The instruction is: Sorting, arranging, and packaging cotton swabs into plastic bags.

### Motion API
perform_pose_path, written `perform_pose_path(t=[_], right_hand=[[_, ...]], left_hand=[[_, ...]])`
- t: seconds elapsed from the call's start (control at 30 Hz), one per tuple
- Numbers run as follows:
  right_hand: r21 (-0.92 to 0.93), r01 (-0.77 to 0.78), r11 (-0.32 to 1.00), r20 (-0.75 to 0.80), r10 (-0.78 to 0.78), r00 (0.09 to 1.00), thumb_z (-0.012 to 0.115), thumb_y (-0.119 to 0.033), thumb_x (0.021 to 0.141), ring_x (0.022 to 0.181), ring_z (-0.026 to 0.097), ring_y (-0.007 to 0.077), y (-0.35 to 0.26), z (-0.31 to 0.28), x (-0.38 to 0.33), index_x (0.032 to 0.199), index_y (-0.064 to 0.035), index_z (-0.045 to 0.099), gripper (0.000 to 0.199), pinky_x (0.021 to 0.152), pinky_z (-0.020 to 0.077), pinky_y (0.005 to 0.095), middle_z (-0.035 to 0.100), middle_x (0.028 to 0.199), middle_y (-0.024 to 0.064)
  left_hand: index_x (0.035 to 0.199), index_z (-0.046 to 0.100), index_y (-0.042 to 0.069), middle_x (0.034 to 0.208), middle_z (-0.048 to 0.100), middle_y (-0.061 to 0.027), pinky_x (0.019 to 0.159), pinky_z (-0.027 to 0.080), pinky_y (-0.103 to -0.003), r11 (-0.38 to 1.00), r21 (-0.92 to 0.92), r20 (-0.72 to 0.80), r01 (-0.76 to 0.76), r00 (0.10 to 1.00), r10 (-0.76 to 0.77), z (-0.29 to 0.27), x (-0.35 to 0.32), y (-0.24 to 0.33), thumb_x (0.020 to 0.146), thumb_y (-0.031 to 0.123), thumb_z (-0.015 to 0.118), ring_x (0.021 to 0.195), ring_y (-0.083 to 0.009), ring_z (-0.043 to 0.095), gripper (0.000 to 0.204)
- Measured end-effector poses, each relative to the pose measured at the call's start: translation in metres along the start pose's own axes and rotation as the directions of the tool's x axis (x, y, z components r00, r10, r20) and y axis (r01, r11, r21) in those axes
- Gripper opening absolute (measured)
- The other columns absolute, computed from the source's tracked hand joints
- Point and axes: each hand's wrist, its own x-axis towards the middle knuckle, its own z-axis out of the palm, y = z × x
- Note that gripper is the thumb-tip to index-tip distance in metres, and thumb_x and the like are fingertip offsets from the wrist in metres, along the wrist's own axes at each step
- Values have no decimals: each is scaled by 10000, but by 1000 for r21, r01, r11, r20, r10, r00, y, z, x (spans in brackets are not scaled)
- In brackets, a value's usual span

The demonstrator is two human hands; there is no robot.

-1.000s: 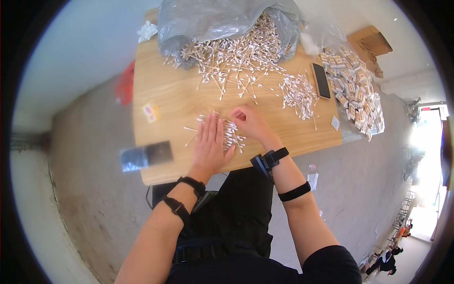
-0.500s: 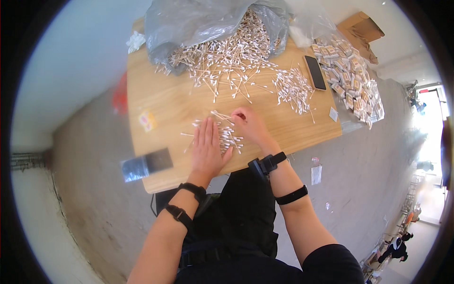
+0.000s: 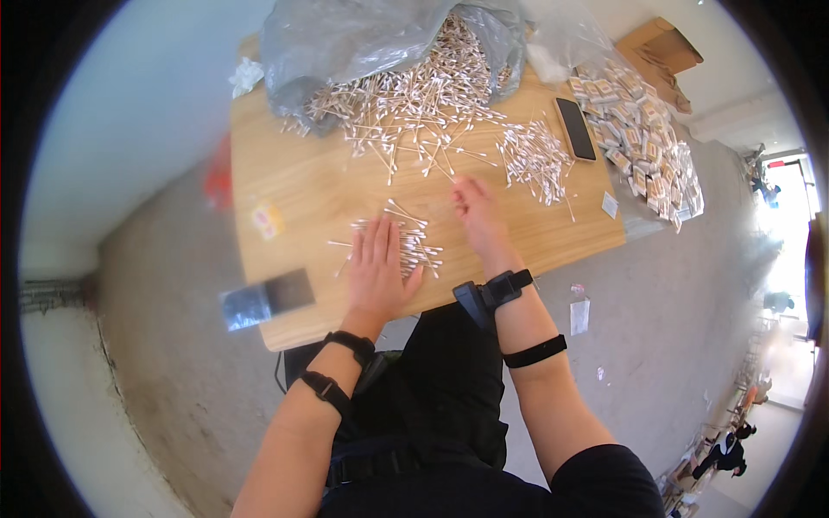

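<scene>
Lap: the person sits at the near edge of the wooden desk (image 3: pixel 328 198), dark trousers below it, both forearms strapped with black bands.
Left hand: the left hand (image 3: pixel 378 268) lies flat, palm down, fingers (image 3: pixel 380 237) spread wide, pressing on a small gathered bundle of cotton swabs (image 3: pixel 413 246) near the desk's front edge. It holds nothing closed in a grip.
Right hand: the right hand (image 3: pixel 475 211) reaches further up the desk, fingers loosely extended toward scattered swabs; whether a swab is pinched between them cannot be told.
Near-left items: a dark flat card or pouch (image 3: pixel 263 298) overhangs the front left corner; a small yellow sticker (image 3: pixel 268 220) lies further in.
Middle right: a second loose heap of swabs (image 3: pixel 535 160) sits beside a black phone (image 3: pixel 576 128).
Far centre: the main swab pile (image 3: pixel 406 104) spills from an open grey plastic bag (image 3: pixel 345 39), a great many of them.
Far right: a clear sheet loaded with small packed boxes (image 3: pixel 639 147), a brown cardboard box (image 3: pixel 661 52) behind them.
Progress: judged from the layout, many packets look finished, yet the bulk of the swabs remains loose; the bundle under the left hand looks only partly collected, so much appears left.
</scene>
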Motion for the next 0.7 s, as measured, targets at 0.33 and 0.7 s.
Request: perform_pose_path(t=[0.33,0.7], right_hand=[[-675,550,491,362,-429,827,633,-140,808,824,598,274,24,31,-24,942,-61,634,155,702,488,378,599,866,123],[-647,725,237,627,-377,682,640,-122,723,842,590,296,-9,109,-50,873,-98,676,156,728,470,408,594,919,133]], left_hand=[[1373,347,-53,1442,337,-217,1120,200,-497,1000,17,-1,-6,1000,6,-8,0,3,798,414,588,1369,-344,277,779],[1395,339,0,1432,375,-187,1130,214,-448,997,63,286,53,956,-69,-11,-7,0,827,361,579,1351,-335,320,715]])
